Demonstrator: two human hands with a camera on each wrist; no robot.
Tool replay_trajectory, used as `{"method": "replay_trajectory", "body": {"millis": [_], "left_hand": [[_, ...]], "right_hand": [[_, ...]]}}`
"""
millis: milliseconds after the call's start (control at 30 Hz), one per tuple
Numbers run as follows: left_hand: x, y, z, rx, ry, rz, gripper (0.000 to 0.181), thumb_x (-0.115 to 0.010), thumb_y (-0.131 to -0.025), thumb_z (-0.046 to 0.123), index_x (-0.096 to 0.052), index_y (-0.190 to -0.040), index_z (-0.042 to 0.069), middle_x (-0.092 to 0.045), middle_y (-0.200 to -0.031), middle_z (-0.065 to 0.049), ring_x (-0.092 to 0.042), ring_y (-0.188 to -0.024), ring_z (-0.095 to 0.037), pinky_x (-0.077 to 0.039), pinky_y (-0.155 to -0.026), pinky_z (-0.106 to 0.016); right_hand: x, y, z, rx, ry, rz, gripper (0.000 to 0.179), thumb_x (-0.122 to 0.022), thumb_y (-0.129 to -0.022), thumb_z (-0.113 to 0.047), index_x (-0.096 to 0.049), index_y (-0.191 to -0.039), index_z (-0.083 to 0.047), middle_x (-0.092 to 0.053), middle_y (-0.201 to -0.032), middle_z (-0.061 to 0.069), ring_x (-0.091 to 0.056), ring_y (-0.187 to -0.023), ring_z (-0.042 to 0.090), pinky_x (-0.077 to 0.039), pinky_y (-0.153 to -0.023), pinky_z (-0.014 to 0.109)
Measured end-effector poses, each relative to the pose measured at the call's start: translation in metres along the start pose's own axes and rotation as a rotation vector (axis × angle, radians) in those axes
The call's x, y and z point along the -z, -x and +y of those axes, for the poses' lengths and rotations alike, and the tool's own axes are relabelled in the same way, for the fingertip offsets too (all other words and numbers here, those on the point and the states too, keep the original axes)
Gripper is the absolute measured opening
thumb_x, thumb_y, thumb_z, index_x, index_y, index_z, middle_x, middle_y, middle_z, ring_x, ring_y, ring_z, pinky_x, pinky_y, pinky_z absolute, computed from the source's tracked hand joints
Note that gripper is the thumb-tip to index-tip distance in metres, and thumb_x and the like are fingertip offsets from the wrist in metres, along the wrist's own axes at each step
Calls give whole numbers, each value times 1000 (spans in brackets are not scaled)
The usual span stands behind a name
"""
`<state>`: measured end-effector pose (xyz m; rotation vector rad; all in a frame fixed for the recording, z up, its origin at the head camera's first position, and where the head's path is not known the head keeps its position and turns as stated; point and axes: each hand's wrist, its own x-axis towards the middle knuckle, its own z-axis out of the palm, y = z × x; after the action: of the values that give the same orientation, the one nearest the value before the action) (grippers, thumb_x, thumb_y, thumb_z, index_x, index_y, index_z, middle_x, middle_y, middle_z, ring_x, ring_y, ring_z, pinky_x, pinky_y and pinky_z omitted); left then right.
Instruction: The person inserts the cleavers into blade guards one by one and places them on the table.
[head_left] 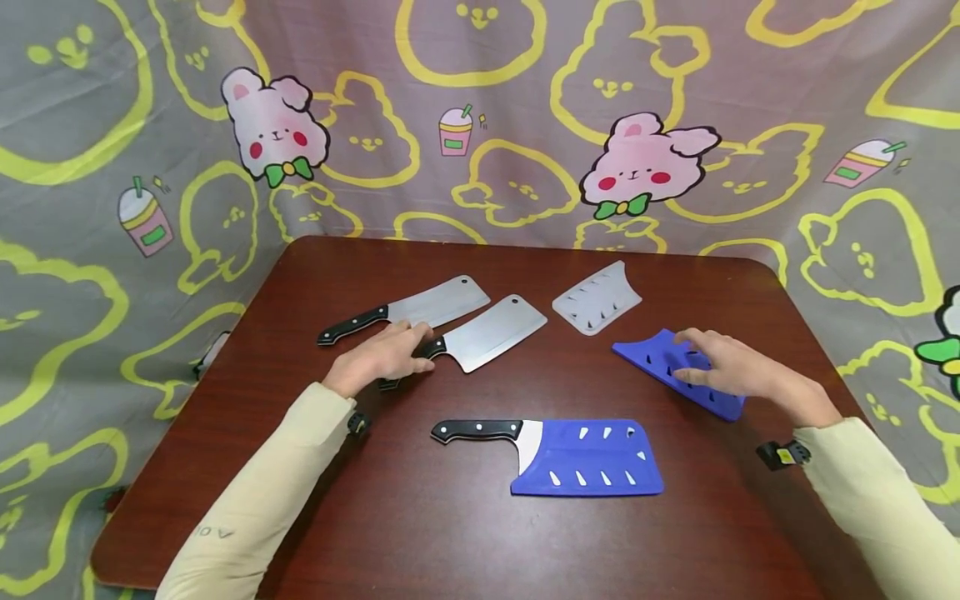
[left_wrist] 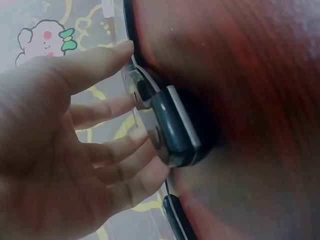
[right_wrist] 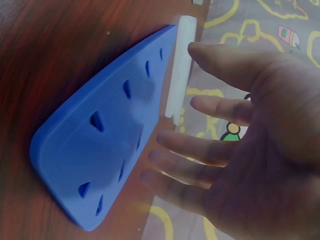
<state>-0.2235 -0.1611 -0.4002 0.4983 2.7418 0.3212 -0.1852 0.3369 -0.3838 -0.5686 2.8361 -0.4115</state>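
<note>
Nearest, on the reddish-brown table (head_left: 420, 533), a cleaver with a black handle (head_left: 477, 429) lies flat, its handle to the left and its blade covered by a slotted blue sheath (head_left: 592, 467), with a strip of bare metal between the two. Pale sleeves (head_left: 262, 483) reach in on both sides, a small black device (head_left: 359, 423) at each wrist. Beyond and to the right of the sheathed cleaver, the right hand (head_left: 727, 367) is over a second blue sheath (right_wrist: 115, 140), with fingers apart and slightly bent, holding nothing; this sheath's rounded end points toward the near right and its notched end toward the far left. On the other side, the left hand (head_left: 386, 354) is at the black handle of the nearer bare cleaver (head_left: 497, 333); its fingers are loosely extended, with the thumb well apart from them, and not closed round the handle, though whether a fingertip touches it I cannot tell. That cleaver's blade slants away to the far right. Just behind it a farther bare cleaver (head_left: 442, 298) lies at much the same slant, its riveted handle to the left. To the right of both blades, near the back, rests a white slotted sheath (head_left: 600, 298). A curtain (head_left: 525, 100) with yellow outlines and pink-cheeked rabbits hangs behind everything.
</note>
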Motion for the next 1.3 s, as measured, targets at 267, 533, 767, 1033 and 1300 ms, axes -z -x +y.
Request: {"method": "replay_trajectory", "body": {"millis": [267,533,767,1033,1300], "left_hand": [[-1,-2,4,9,-49,-18,55,-62,-87,38,-42,-133,15,-46,-124,-15,-46,-110,-27,-43,-87,-42],[-1,-3,5,-4,-107,-34,52,-60,-89,34,-42,-133,12,-51,-121,-14,-52,-105,-26,-44,-87,-41],[-1,-3,7,-9,-108,-42,50,-59,-90,32,-43,-132,12,-54,-119,-13,-53,-103,-24,-44,-86,-40],[-2,-1,4,-9,-93,-35,46,-62,-88,30,-45,-126,9,-56,-109,-10,-53,-96,-21,-44,-81,-37],[2,1,4,-39,-26,-10,33,-66,-83,27,-49,-106,8,-54,-82,-5,-52,-70,-18,-42,-58,-29]], "right_hand": [[-6,4,5,-93,34,-34,72,-68,-83,-34,-31,-136,-1,-39,-128,28,-34,-113,48,-36,-87,63],[-9,4,13,-147,67,-78,84,-68,-81,-41,-25,-139,2,-35,-129,35,-33,-113,53,-35,-86,65],[-8,5,16,-168,54,-132,96,-71,-76,-46,-20,-141,2,-34,-130,37,-39,-113,52,-37,-86,63],[-10,3,18,-191,26,-152,101,-74,-72,-48,-17,-142,-2,-34,-130,35,-39,-113,50,-39,-85,62],[-7,1,20,-212,61,-96,111,-77,-62,-56,-18,-142,-7,-30,-120,37,-29,-106,54,-39,-74,64]]}}
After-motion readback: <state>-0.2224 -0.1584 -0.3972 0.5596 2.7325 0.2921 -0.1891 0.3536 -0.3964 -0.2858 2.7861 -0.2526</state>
